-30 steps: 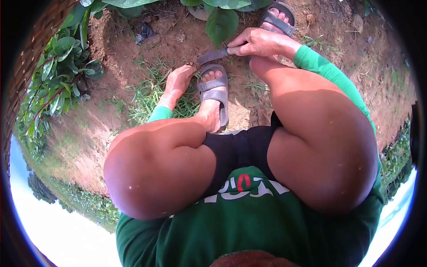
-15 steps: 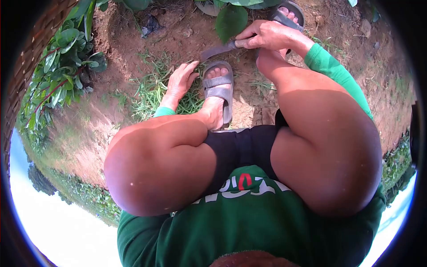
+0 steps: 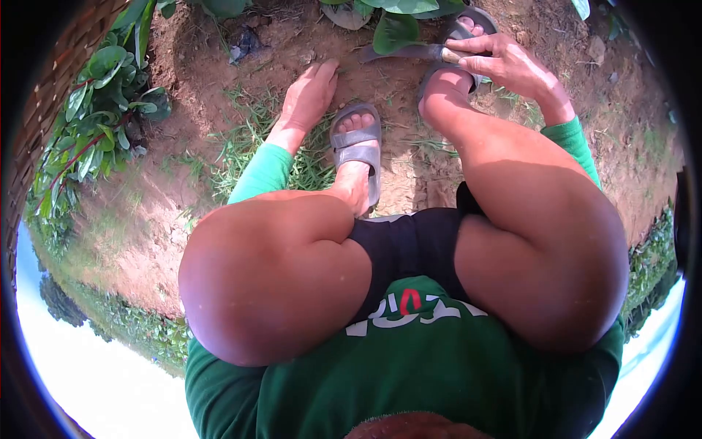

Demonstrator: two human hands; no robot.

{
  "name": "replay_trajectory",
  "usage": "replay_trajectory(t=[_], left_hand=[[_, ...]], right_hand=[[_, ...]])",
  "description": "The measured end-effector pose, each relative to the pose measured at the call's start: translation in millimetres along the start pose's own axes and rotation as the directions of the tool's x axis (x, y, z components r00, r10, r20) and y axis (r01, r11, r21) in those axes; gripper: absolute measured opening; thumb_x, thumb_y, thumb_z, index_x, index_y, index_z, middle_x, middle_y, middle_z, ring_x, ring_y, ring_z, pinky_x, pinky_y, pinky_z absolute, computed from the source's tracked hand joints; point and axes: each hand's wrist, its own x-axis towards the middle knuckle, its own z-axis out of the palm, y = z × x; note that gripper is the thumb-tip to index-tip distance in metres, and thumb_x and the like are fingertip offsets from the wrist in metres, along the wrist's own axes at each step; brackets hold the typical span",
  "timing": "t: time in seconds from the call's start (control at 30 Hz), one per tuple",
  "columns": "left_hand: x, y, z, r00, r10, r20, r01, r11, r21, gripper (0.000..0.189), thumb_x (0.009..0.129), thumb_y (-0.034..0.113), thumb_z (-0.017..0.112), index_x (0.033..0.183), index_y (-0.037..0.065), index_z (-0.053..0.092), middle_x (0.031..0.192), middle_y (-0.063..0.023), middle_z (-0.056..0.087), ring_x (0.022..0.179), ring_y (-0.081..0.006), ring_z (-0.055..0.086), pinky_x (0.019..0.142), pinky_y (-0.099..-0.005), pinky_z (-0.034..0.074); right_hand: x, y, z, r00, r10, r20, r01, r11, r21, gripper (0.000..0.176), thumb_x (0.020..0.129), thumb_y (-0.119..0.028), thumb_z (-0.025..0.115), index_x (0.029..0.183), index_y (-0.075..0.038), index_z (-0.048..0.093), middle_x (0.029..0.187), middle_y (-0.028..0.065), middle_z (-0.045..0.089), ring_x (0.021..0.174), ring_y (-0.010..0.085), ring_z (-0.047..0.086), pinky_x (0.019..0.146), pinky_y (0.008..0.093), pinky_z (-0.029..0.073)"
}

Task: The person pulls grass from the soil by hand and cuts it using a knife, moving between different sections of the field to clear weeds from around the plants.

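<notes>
Grip of right hand (image 3: pixel 506 67) closed on knife handle (image 3: pixel 450 56), finger-end pinch; fuller wrap likely steadies blade (image 3: pixel 418 51). Blade beside drooping leaf (image 3: pixel 395 31). Left hand (image 3: pixel 310 95) near soil (image 3: pixel 197 95), contents unclear; best kept, like toes (image 3: pixel 356 122), off edge.

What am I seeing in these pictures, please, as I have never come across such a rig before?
There is no robot here: a person squats outdoors, working with two bare hands. Every picture comes from one camera worn on the head, looking down, so knees and a dark green shirt fill the lower part. The reddish-brown soil bears green grass and a dark crumpled scrap. Broad-leaved green plants grow at the left. The right hand holds a knife with a dark metal blade. The left hand is low over the soil; whether it grips anything is unclear.
</notes>
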Motion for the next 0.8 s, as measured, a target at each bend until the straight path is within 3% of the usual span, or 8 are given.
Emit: replay_trajectory(t=[0.03, 0.13, 0.17, 0.33, 0.5, 0.57, 0.67, 0.8], left_hand=[[11, 9, -1, 0.998, -0.015, 0.064, 0.011, 0.999, 0.051, 0.027, 0.099, 0.019, 0.061, 0.125, 0.012, 0.062, 0.109, -0.0177, 0.067, 0.096, -0.0394, 0.068, 0.081, -0.0497, 0.057], [30, 8, 7, 0.994, -0.024, 0.103, 0.011, 0.992, 0.124, 0.029, 0.100, 0.019, 0.058, 0.128, 0.014, 0.061, 0.112, -0.0178, 0.067, 0.093, -0.0406, 0.068, 0.079, -0.0504, 0.057], [32, 0, 10, 0.996, 0.018, 0.082, -0.028, 0.991, 0.129, 0.029, 0.099, 0.019, 0.058, 0.128, 0.014, 0.061, 0.113, -0.0177, 0.067, 0.092, -0.0412, 0.068, 0.078, -0.0507, 0.057], [32, 3, 0, 0.998, 0.062, 0.011, -0.063, 0.989, 0.134, 0.027, 0.091, 0.010, 0.063, 0.118, 0.011, 0.066, 0.116, -0.0150, 0.067, 0.096, -0.0397, 0.068, 0.079, -0.0465, 0.058], [14, 20, 9, 0.969, 0.208, 0.133, -0.194, 0.975, -0.112, 0.037, 0.088, 0.004, 0.065, 0.124, 0.012, 0.065, 0.114, -0.0127, 0.066, 0.096, -0.0377, 0.068, 0.079, -0.0438, 0.059], [14, 40, 16, 0.956, 0.222, 0.189, -0.212, 0.975, -0.072, 0.039, 0.088, 0.004, 0.065, 0.127, 0.013, 0.064, 0.114, -0.0123, 0.066, 0.096, -0.0372, 0.068, 0.079, -0.0432, 0.059], [19, 49, 41, 0.944, 0.200, 0.261, -0.212, 0.977, 0.015, 0.044, 0.090, 0.005, 0.062, 0.132, 0.017, 0.062, 0.113, -0.0113, 0.067, 0.097, -0.0357, 0.068, 0.080, -0.0454, 0.058], [16, 26, 58, 0.943, 0.274, 0.189, -0.292, 0.953, 0.076, 0.031, 0.094, 0.015, 0.059, 0.124, 0.015, 0.064, 0.099, -0.0108, 0.068, 0.087, -0.0327, 0.067, 0.071, -0.0443, 0.056]], right_hand=[[0, 16, 6, 0.975, -0.193, -0.112, 0.170, 0.967, -0.189, 0.045, 0.097, -0.027, 0.069, 0.136, -0.006, 0.067, 0.137, 0.0141, 0.066, 0.136, 0.0279, 0.053, 0.112, 0.0430, 0.041], [-3, 39, 13, 0.965, -0.226, -0.130, 0.217, 0.973, -0.084, 0.044, 0.099, -0.026, 0.068, 0.138, -0.007, 0.066, 0.143, 0.0099, 0.063, 0.146, 0.0285, 0.043, 0.117, 0.0440, 0.035], [-4, 43, 14, 0.967, -0.225, -0.118, 0.219, 0.974, -0.060, 0.044, 0.100, -0.025, 0.067, 0.140, -0.008, 0.065, 0.148, 0.0032, 0.060, 0.141, 0.0231, 0.047, 0.115, 0.0399, 0.039], [-24, 17, 10, 0.999, -0.008, -0.049, 0.014, 0.990, 0.142, 0.045, 0.099, -0.023, 0.067, 0.141, -0.008, 0.064, 0.147, -0.0001, 0.061, 0.132, 0.0154, 0.051, 0.110, 0.0344, 0.043], [-32, 31, 8, 0.996, -0.075, -0.040, 0.083, 0.960, 0.268, 0.044, 0.098, -0.020, 0.068, 0.140, -0.008, 0.064, 0.133, -0.0032, 0.069, 0.111, 0.0075, 0.058, 0.097, 0.0279, 0.050], [-39, 35, -4, 1.000, -0.008, -0.001, 0.008, 0.988, 0.156, 0.043, 0.098, -0.020, 0.069, 0.138, -0.007, 0.066, 0.125, -0.0017, 0.072, 0.105, 0.0082, 0.061, 0.093, 0.0278, 0.051], [-47, 14, -17, 0.998, 0.049, -0.049, -0.050, 0.999, -0.007, 0.046, 0.097, -0.022, 0.069, 0.139, -0.002, 0.064, 0.093, 0.0015, 0.067, 0.082, 0.0083, 0.054, 0.073, 0.0283, 0.048], [-33, 17, -24, 0.999, -0.005, 0.043, 0.006, 1.000, -0.021, 0.044, 0.097, -0.017, 0.067, 0.139, -0.001, 0.063, 0.102, 0.0037, 0.072, 0.090, 0.0092, 0.059, 0.081, 0.0288, 0.050]])
